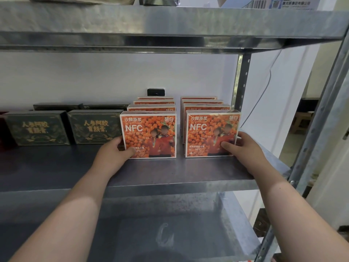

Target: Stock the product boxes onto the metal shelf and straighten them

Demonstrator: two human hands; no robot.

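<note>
Gripped at outer edges: left box [149,133] by left hand [115,150], right box [209,131] by right hand [243,145]; rows [154,105] behind.

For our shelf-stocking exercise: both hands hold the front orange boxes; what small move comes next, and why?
Probably press both back square against their rows. The left hand grips the left front box, the right hand the right front box, each by its outer edge; both stand upright.

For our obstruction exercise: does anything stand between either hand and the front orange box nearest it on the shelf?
Nothing visible does. The left hand grips the left front orange box at its left edge; the right hand grips the right front orange box at its right edge.
</note>
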